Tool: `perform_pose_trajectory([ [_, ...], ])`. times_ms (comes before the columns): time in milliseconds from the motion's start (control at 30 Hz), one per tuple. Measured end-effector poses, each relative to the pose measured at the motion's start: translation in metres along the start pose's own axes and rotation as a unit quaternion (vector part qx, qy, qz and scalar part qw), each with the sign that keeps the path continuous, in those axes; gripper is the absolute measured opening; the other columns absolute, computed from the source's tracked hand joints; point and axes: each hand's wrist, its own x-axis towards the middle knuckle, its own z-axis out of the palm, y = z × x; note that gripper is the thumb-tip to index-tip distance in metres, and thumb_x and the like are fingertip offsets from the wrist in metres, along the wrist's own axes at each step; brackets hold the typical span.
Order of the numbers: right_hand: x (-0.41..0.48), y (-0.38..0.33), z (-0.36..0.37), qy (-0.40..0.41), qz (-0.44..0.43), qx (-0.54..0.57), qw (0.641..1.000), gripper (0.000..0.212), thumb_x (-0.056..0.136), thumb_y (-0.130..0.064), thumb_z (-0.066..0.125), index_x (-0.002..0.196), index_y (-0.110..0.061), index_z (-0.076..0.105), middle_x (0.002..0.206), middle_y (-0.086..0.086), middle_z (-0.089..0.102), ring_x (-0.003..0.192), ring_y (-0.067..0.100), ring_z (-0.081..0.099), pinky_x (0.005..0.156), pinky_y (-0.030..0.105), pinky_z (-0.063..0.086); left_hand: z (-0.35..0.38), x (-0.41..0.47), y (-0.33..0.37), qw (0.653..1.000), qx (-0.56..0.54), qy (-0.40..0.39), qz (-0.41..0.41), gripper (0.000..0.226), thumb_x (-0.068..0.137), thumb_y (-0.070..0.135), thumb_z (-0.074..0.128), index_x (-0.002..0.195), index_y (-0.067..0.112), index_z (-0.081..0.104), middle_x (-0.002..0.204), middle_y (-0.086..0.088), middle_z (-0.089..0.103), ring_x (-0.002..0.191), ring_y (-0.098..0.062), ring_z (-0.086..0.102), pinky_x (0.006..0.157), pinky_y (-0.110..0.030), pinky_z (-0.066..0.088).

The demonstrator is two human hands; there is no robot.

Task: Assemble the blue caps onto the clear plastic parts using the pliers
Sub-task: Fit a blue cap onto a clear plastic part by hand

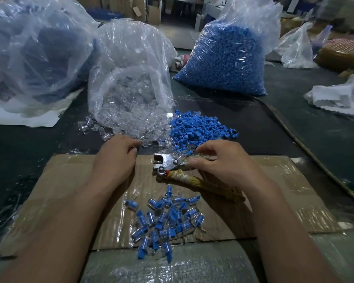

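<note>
Metal pliers [168, 163] with tape-wrapped handles [202, 182] lie over the cardboard sheet [65, 180]; my right hand [223, 162] grips their handles, fingers curled over the top. My left hand [117, 158] reaches with curled fingertips into the loose clear plastic parts [131, 127] spilling from a torn bag; whether it pinches one is hidden. A loose heap of blue caps [196, 127] lies just beyond the pliers. Several assembled clear-and-blue pieces [166, 217] are piled on the cardboard near me.
A full bag of blue caps [227, 58] stands at the back right. A large clear bag [35, 48] with dark contents fills the back left. White plastic wrap [339, 97] lies at the right. A cord [307, 150] runs along the right side.
</note>
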Motion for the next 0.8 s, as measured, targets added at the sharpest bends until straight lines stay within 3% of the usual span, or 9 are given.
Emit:
perform_pose_trajectory([
  [200,0.001,0.004,-0.002,0.028,0.018,0.0,0.999,0.04,0.08,-0.05,0.062,0.111,-0.024,0.063,0.096,-0.015,0.054,0.087,0.002,0.047,0.073,0.024,0.035,-0.003,-0.003,0.002,0.99,-0.108,0.09,-0.031,0.025,0.078,0.002,0.067,0.101,0.012,0.071,0.096,-0.003,0.069,0.079,-0.006,0.054,0.086,-0.021,0.038],
  [333,0.003,0.008,-0.004,0.045,0.029,0.007,0.999,0.035,0.082,-0.046,0.061,0.109,-0.024,0.064,0.089,-0.017,0.053,0.084,0.001,0.05,0.07,0.022,0.037,-0.004,-0.005,0.005,0.98,-0.164,0.111,-0.019,0.014,0.077,0.008,0.071,0.089,0.015,0.072,0.071,0.017,0.058,0.071,0.008,0.053,0.07,-0.013,0.039],
  [433,0.004,0.01,-0.005,0.06,0.039,0.014,0.997,0.029,0.084,-0.042,0.062,0.106,-0.024,0.065,0.086,-0.016,0.055,0.08,0.0,0.051,0.064,0.019,0.037,-0.005,-0.008,0.006,0.977,-0.175,0.121,0.001,0.013,0.079,0.012,0.069,0.091,0.018,0.071,0.072,0.024,0.053,0.072,0.01,0.052,0.066,-0.008,0.036],
  [600,0.008,0.014,-0.005,0.089,0.051,0.016,0.995,0.018,0.088,-0.035,0.059,0.099,-0.024,0.067,0.083,-0.014,0.059,0.073,-0.002,0.05,0.059,0.015,0.034,-0.005,-0.01,0.008,0.976,-0.164,0.138,0.032,0.007,0.081,0.016,0.067,0.084,0.021,0.069,0.078,0.012,0.056,0.075,0.004,0.05,0.068,-0.013,0.038],
  [667,0.01,0.014,-0.003,0.098,0.051,0.023,0.994,0.016,0.089,-0.032,0.058,0.098,-0.024,0.068,0.081,-0.015,0.058,0.073,-0.003,0.05,0.059,0.014,0.034,-0.007,-0.01,0.01,0.977,-0.159,0.139,0.042,0.004,0.081,0.015,0.066,0.081,0.019,0.068,0.078,0.014,0.052,0.073,0.004,0.048,0.065,-0.007,0.034],
  [800,0.016,0.007,0.006,0.09,0.025,0.028,0.995,0.015,0.089,-0.027,0.058,0.099,-0.022,0.068,0.082,-0.016,0.056,0.075,-0.002,0.05,0.067,0.018,0.04,-0.009,-0.015,0.017,0.971,-0.204,0.118,0.047,0.021,0.085,0.017,0.06,0.072,0.033,0.055,0.071,0.017,0.054,0.065,0.009,0.054,0.06,-0.008,0.035],
])
